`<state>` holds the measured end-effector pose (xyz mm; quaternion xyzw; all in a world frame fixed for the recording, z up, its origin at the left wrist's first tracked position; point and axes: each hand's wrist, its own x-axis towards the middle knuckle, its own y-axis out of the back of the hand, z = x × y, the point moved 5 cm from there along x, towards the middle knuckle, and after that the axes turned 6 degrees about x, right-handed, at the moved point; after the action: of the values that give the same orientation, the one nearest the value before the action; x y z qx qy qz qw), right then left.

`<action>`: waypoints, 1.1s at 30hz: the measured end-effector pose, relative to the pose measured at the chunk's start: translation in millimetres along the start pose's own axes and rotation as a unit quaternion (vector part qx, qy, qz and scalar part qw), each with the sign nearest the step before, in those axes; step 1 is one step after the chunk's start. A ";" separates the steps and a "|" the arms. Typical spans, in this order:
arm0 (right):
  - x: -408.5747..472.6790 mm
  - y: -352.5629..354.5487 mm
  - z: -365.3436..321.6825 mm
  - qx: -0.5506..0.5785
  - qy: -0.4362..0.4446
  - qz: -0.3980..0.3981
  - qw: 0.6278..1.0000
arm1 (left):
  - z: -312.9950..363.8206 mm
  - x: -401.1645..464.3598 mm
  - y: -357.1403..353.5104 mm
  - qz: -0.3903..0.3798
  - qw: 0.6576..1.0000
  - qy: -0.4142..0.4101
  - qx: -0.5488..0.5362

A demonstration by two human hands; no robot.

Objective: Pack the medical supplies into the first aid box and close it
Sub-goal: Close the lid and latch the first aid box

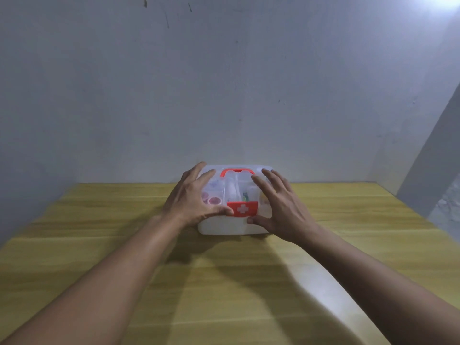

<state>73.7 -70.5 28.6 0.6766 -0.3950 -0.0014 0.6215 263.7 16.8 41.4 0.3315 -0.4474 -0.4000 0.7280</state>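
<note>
A white translucent first aid box (224, 226) stands on the wooden table, near the back wall. Its clear lid is down, with a red handle (237, 171) lying flat on top and a red latch with a white cross (242, 209) at the front. Through the lid I make out supplies, among them round red-capped items (214, 200) and a green item (245, 196). My left hand (191, 197) lies on the lid's left side, fingers spread, thumb touching the latch. My right hand (278, 205) lies on the right side, thumb at the box's front edge under the latch.
The yellow-brown wooden table (224, 282) stretches toward me, and my forearms reach across it. A pale wall (224, 95) rises right behind the box. A side wall (428, 170) closes the right end of the table.
</note>
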 end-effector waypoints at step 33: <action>62.1 -18.7 43.7 -0.009 -0.082 -0.034 0.996 | -11.5 68.0 -26.5 -0.026 0.995 0.038 0.090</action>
<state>104.8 -142.2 33.3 0.6816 -0.4212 -0.0816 0.5927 285.6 -53.7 41.1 0.4220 -0.4449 -0.3636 0.7013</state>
